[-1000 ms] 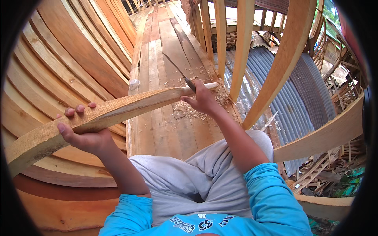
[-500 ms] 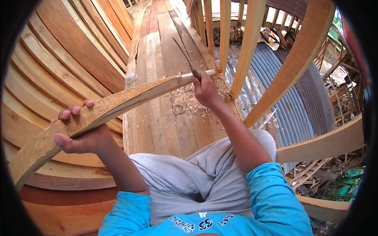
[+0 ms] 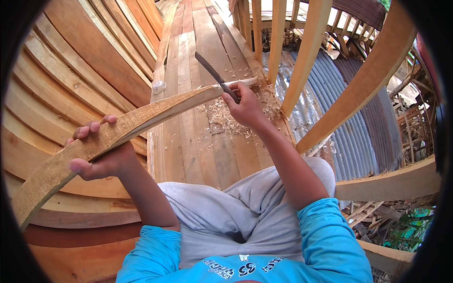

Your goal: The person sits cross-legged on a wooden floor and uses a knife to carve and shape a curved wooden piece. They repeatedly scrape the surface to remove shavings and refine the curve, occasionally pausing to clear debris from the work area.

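Observation:
A long curved piece of timber [image 3: 141,113] slants across in front of me, from the lower left up to a narrow, pale far end. My left hand [image 3: 109,159] grips its thick part, thumb underneath and fingertips over the far edge. In my right hand [image 3: 246,108] is a knife [image 3: 210,67] with a long dark blade, held by its handle beside the pared end of the timber. The blade points up and to the left, its flat side showing. Whether the knife's edge touches the wood I cannot tell.
Wood shavings [image 3: 226,115] litter the plank floor [image 3: 181,155] under the timber's end. Curved planks [image 3: 85,56] form a wall at left. Upright wooden ribs [image 3: 309,52] line the right, with corrugated metal sheets [image 3: 344,108] beyond. A small clear container [image 3: 159,87] stands by the left wall.
The knife has turned in my right hand, so its blade now shows broader and tilts further left. My left hand keeps its grip on the timber; the view has shifted slightly.

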### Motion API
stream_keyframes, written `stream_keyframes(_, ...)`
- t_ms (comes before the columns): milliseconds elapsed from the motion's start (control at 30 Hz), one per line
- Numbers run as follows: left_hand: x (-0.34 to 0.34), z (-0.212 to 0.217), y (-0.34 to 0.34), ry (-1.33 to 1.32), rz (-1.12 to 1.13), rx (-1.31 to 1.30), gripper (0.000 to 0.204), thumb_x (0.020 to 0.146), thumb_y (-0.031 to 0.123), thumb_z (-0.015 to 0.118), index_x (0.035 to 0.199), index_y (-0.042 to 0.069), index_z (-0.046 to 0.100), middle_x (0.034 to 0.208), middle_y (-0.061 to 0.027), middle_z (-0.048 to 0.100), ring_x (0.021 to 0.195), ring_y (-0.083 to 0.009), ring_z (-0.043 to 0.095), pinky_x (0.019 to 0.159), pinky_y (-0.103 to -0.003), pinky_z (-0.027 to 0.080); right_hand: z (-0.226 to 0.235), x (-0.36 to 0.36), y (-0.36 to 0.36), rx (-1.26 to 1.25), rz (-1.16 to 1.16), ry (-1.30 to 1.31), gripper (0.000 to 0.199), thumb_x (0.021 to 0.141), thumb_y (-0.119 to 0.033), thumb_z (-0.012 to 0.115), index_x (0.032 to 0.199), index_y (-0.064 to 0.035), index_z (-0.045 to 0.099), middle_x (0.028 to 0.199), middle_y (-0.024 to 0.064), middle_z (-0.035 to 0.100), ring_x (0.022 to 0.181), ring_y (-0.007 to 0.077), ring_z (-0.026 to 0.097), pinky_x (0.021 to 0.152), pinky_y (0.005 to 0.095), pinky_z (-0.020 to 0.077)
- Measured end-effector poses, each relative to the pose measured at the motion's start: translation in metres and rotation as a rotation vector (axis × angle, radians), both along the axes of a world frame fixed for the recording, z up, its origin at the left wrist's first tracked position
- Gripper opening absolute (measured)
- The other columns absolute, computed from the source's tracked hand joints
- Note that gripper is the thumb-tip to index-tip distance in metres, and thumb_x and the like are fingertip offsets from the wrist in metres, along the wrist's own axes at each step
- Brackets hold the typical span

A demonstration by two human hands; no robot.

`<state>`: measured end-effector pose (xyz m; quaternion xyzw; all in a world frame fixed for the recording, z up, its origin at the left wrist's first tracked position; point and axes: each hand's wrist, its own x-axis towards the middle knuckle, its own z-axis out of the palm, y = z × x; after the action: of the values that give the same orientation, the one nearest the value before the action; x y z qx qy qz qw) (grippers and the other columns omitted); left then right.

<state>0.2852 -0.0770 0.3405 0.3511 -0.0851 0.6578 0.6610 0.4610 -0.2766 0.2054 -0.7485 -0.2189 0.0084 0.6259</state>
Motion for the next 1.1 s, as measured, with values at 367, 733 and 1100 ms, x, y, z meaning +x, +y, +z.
stream_keyframes(367,-0.009,0.008,0.009,0.187,0.056,0.200,0.046,0.080,0.033,0.060,0.121,0.016,0.047,0.097,-0.0059,0.054,0.095,-0.0244,0.058,0.076,-0.050,0.056,0.018,-0.017,0.004,-0.195,0.067,0.036,0.023,0.092,-0.025,0.065,0.097,-0.0025,0.063,0.078,0.0141,0.067,0.074,0.0270,0.065,0.071,0.0396,0.0493)
stream_keyframes(733,-0.005,-0.020,0.030,0.100,0.132,0.225,0.060,0.087,0.061,0.057,0.124,0.017,0.044,0.086,-0.0079,0.058,0.077,-0.0227,0.063,0.071,-0.049,0.060,0.020,-0.023,0.008,-0.075,0.069,-0.023,0.031,0.097,-0.031,0.057,0.092,-0.0010,0.063,0.077,0.0145,0.065,0.071,0.0287,0.061,0.067,0.0403,0.0468)
stream_keyframes(1100,-0.013,-0.019,0.005,0.002,0.068,0.266,0.070,0.084,0.080,0.044,0.095,0.010,0.050,0.075,-0.0090,0.059,0.067,-0.0219,0.059,0.061,-0.039,0.059,0.054,-0.058,0.019,-0.294,0.147,-0.163,0.046,0.101,-0.036,0.049,0.073,-0.0015,0.061,0.067,0.0227,0.061,0.069,0.0412,0.063,0.064,0.0502,0.0473)
